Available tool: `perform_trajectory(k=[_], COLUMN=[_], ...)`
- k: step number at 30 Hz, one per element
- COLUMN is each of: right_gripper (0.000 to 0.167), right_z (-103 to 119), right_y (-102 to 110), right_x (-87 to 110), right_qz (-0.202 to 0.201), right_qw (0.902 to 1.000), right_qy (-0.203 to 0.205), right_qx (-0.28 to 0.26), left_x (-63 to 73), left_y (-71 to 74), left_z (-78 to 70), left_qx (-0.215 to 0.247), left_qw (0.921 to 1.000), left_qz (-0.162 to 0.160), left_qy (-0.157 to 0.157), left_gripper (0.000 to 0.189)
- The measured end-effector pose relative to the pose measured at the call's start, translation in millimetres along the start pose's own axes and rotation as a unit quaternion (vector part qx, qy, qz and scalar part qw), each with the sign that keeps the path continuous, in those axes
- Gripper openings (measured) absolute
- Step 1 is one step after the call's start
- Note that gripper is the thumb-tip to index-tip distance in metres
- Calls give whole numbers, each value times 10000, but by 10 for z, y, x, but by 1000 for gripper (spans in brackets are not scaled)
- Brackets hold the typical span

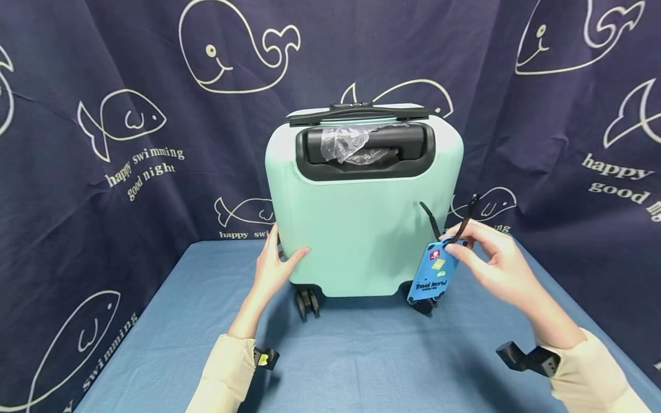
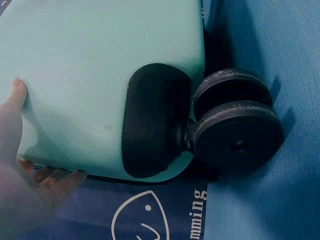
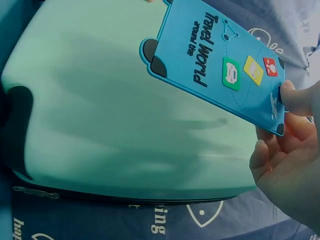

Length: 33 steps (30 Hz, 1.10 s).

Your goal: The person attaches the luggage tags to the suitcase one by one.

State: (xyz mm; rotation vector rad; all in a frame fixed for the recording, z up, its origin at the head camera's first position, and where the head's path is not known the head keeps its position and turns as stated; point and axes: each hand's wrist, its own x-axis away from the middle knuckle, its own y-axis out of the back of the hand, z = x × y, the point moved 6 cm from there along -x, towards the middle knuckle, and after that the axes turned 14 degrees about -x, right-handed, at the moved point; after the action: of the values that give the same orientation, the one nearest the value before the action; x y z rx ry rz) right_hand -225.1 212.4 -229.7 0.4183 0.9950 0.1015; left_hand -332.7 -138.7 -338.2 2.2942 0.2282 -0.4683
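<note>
The blue tag point(image 1: 436, 272), in the head view, is at the near right of the green suitcase point(image 1: 356, 229). The right hand point(image 1: 493, 261) pinches the tag's top by the black strap point(image 1: 466, 219); the left hand point(image 1: 273, 267) grips the suitcase's left side. In the left wrist view, black wheels point(image 2: 225, 142) are right of that hand. In the right wrist view, the tag says "Travel World" above little red, yellow and green pictures.

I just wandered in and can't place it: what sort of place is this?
Probably a small makeshift filming booth: dark fabric printed with whales and fish hangs around a blue cloth-covered table, and a small black device sits at each of the person's wrists.
</note>
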Motion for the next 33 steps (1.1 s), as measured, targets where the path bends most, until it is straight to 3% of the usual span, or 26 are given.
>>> perform_trajectory(k=[18, 24, 29, 33], right_gripper=[17, 14, 22, 26], right_z=[148, 174, 185, 206], right_y=[106, 126, 145, 144], right_x=[-398, -536, -666, -784], right_qz=[-170, -152, -203, -220], right_qw=[9994, 9973, 9857, 9837], right_qy=[295, 195, 86, -114], right_qx=[-78, -687, -1673, -1780], left_x=[-7, -10, -13, -7], left_y=[-3, -3, -9, -5], left_z=[1, 11, 12, 7], left_qx=[87, 72, 61, 51], left_qw=[10000, 10000, 10000, 10000], left_qz=[-21, -27, 1, -33], left_qy=[-34, 43, 53, 28], left_gripper=[90, 91, 92, 91])
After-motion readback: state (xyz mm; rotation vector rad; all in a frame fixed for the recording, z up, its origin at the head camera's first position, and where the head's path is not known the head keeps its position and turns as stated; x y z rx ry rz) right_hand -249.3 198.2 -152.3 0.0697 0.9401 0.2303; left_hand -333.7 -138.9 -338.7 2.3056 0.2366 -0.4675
